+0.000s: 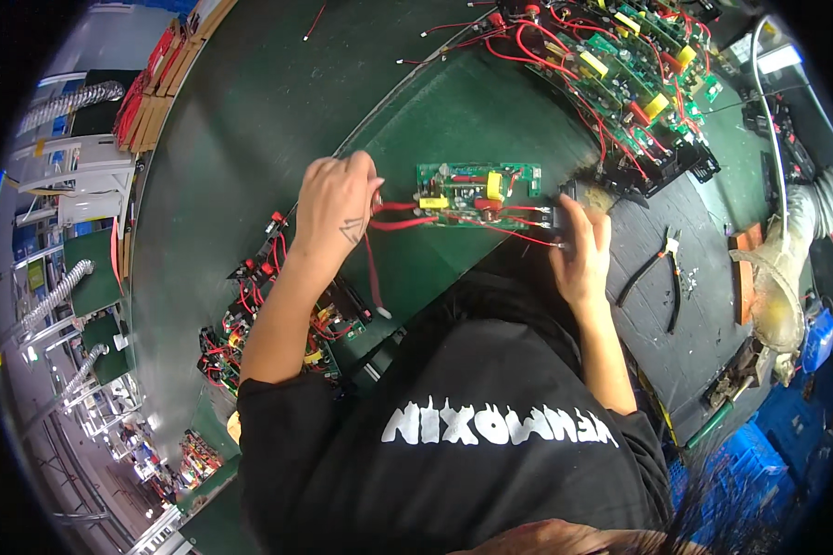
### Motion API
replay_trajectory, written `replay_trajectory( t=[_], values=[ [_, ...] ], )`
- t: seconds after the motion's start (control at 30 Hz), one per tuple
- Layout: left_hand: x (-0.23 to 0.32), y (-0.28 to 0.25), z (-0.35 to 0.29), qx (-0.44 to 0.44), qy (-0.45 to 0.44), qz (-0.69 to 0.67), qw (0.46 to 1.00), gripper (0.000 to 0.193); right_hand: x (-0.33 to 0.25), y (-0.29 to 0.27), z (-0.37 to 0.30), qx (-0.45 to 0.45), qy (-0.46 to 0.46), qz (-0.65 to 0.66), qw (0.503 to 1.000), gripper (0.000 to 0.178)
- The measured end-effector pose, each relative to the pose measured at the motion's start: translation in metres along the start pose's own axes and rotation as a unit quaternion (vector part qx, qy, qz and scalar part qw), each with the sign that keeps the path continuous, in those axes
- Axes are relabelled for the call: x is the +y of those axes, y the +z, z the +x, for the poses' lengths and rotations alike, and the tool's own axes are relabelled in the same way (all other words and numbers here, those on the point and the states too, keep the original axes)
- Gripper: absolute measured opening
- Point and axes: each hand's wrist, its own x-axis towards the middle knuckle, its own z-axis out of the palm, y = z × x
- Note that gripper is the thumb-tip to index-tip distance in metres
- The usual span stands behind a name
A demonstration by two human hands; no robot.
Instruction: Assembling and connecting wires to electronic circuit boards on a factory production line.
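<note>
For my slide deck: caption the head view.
Left hand and right hand flank a green circuit board with red wires.

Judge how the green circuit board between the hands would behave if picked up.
The circuit board is probably stiff, being a flat panel. Its red wires would likely flop and trail, since they curve off its left side. It may be fragile: a yellow block sits uncovered on top.
</note>
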Motion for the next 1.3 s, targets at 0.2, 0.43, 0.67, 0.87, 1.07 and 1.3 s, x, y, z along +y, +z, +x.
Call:
replay_trajectory(
  t=[0.2,0.43,0.67,0.87,1.07,1.3],
  values=[
    [0.024,-0.068,0.012,-0.071,-0.161,-0.155,0.972,0.009,0.004,0.0,-0.002,0.0,0.008,-0.013,1.0,0.073],
    [0.049,-0.068,-0.035,-0.123,0.031,-0.473,0.872,0.031,0.001,0.0,-0.001,0.007,0.008,-0.011,1.0,0.069],
    [0.108,-0.012,-0.036,0.037,0.088,-0.396,0.913,0.035,0.0,0.0,0.0,0.016,0.009,-0.012,1.0,0.071],
    [0.145,0.031,-0.011,0.093,0.091,-0.428,0.894,0.025,0.0,0.0,0.001,0.021,0.005,0.007,1.0,0.072],
    [0.159,0.057,-0.012,0.061,0.006,-0.439,0.896,0.022,-0.002,-0.002,0.0,0.009,0.004,0.025,1.0,0.075],
    [0.168,0.063,-0.01,0.159,0.05,-0.401,0.901,0.021,0.002,-0.002,-0.001,-0.002,0.009,0.018,1.0,0.077]
  ],
)
